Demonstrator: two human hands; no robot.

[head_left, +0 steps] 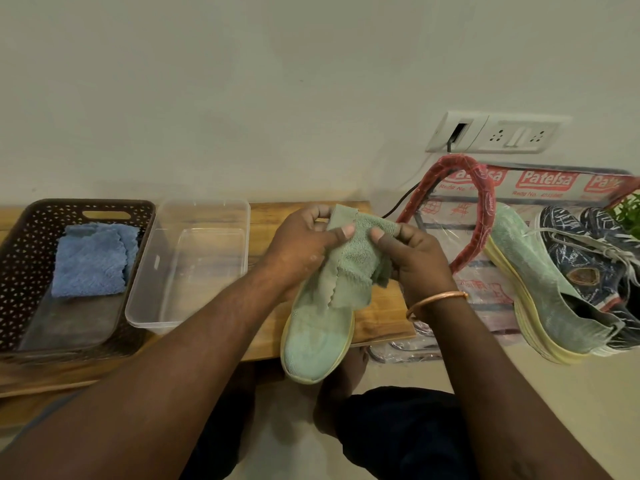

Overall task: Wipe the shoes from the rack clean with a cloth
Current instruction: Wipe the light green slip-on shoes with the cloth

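A mint-green knit shoe (317, 337) with a pale yellow sole lies toe toward me, across the front edge of the wooden board (266, 216). A green cloth (356, 254) is draped over its heel end. My left hand (301, 244) and my right hand (412, 258) both pinch the cloth's top edge between thumb and fingers. The matching green shoe (533, 285) leans on the wrapped rack (485, 209) at the right, beside a pair of dark blue patterned sneakers (585, 258) with white laces.
A dark perforated basket (20, 258) at the left holds a folded blue cloth (91, 259). A clear plastic tub (221, 209) stands beside it. A wall socket (495, 133) with a black cable is behind the rack. My knees and dark trousers (391, 431) are below.
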